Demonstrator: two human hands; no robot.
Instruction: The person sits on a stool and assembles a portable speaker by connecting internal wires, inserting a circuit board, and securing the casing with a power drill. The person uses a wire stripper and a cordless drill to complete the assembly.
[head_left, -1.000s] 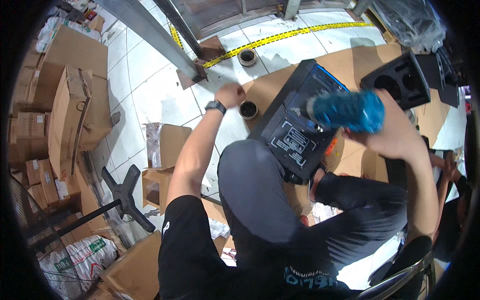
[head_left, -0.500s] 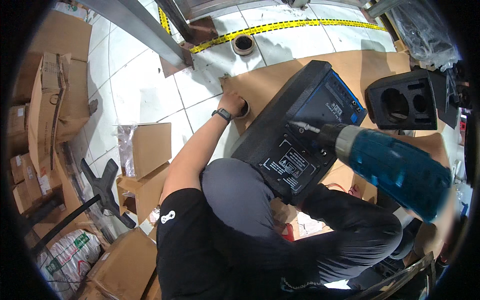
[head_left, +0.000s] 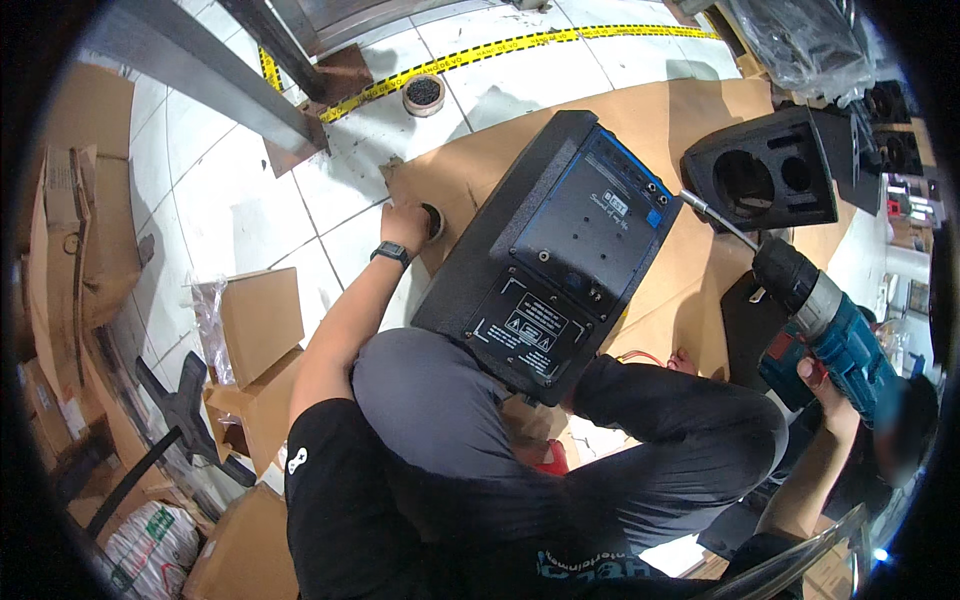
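Observation:
Tilted against my legs is a black speaker box (head_left: 470, 260), its dark blue-edged back panel (head_left: 592, 215) facing up with several screw holes and a printed label plate. My right hand (head_left: 828, 392) grips a teal cordless drill (head_left: 850, 345) on the right. Its long bit points up and left, past the speaker's right edge and apart from the panel. On the far left side of the speaker, my left hand (head_left: 405, 225) rests at a small round bowl (head_left: 436, 222) with dark contents. The fingers of that hand are mostly hidden.
Another round bowl (head_left: 424, 95) of small black pieces sits near yellow-black tape (head_left: 480, 52). An unfilled black speaker cabinet (head_left: 760, 175) lies at right on the cardboard sheet (head_left: 660, 120). Opened cartons (head_left: 260, 325) and a black metal stand (head_left: 190, 410) are at left. Metal posts (head_left: 215, 75) stand beyond.
The drill has swung away from over the panel, to the right and toward me, uncovering the panel. My left hand stays at the bowl. The whole view has shifted slightly.

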